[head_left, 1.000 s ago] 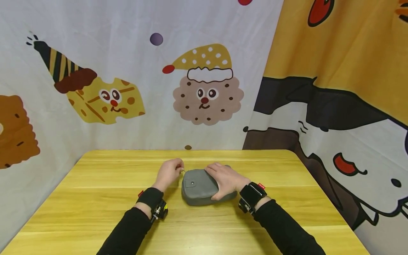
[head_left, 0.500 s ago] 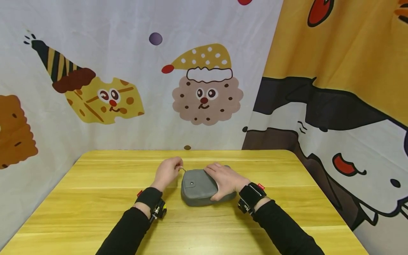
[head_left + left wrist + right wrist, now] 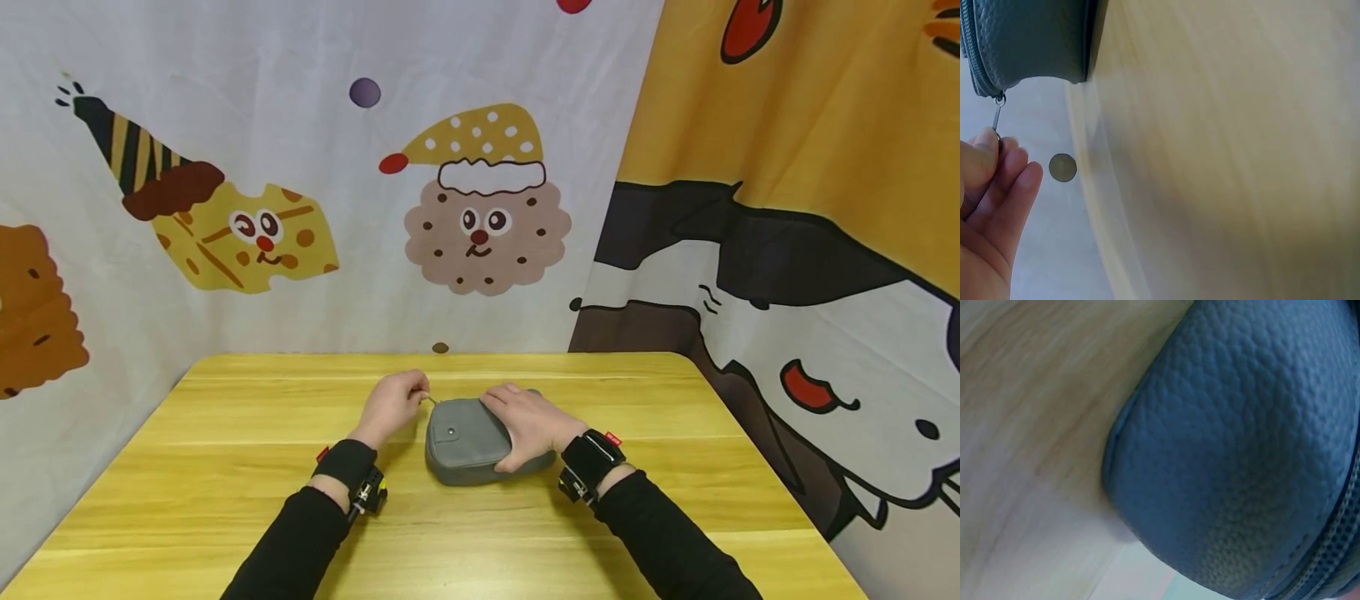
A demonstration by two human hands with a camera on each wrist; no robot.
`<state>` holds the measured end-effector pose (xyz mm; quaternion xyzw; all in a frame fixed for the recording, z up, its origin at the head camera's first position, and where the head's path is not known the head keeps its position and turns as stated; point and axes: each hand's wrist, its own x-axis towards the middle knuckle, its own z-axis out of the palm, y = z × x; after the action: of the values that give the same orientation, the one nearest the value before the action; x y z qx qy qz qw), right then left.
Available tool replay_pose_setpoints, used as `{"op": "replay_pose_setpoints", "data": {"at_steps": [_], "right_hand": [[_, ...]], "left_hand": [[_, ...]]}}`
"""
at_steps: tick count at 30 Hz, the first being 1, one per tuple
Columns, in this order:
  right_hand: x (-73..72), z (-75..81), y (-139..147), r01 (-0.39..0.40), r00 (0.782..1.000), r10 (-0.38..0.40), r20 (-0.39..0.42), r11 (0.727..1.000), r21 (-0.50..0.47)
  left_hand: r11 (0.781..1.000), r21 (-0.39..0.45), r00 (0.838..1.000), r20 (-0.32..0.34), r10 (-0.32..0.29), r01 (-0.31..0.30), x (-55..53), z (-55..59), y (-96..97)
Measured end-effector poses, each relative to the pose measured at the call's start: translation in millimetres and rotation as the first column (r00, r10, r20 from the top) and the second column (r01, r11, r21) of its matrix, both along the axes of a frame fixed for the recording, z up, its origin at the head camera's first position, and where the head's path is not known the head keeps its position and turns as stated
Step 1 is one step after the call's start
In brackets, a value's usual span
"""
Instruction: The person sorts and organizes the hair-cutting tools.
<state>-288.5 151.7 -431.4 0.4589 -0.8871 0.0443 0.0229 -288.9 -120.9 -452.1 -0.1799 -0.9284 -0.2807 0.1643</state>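
A grey pebbled-leather zip pouch with a small snap tab lies on the table in the head view. My right hand grips its right part, thumb on the near side and fingers over the top toward the far side. At the pouch's far left corner, my left hand pinches the zipper pull between thumb and fingers. In the left wrist view the metal pull stretches away from the zipper's end, and the zipper looks closed there. The right wrist view shows the pouch's end and zipper track close up.
The pouch stands on a light wooden table with rounded far corners. Behind the table hangs a white cartoon-print curtain, with a yellow and black printed part on the right. Black cameras are strapped to both wrists.
My left wrist has shifted very slightly left, its fingers still on the zipper pull. The pouch and my right hand stay practically in place.
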Motion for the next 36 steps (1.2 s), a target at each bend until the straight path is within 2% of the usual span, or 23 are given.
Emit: {"op": "replay_pose_setpoints", "data": {"at_steps": [5,13,26,36], "right_hand": [[0.3,0.6,-0.5,0.016,1.0,-0.016,0.02,1.0,0.004],[1.2,1.7,-1.6,0.036,0.999,-0.035,0.029,0.999,-0.021],[3.4,2.0,-3.1,0.045,0.999,-0.044,0.029,0.999,-0.009],[6.1,4.0,-3.2,0.057,0.998,-0.057,0.033,0.998,-0.002]], "left_hand": [[1.0,0.001,1.0,0.02,-0.022,0.022,1.4,3.8,-3.3],[0.999,0.036,0.999,0.035,-0.005,0.004,1.5,2.3,-8.0],[0.999,0.054,0.997,0.074,0.002,-0.006,4.8,5.9,-6.7],[0.998,0.045,0.992,0.112,-0.059,0.054,7.1,7.2,-12.7]]}}
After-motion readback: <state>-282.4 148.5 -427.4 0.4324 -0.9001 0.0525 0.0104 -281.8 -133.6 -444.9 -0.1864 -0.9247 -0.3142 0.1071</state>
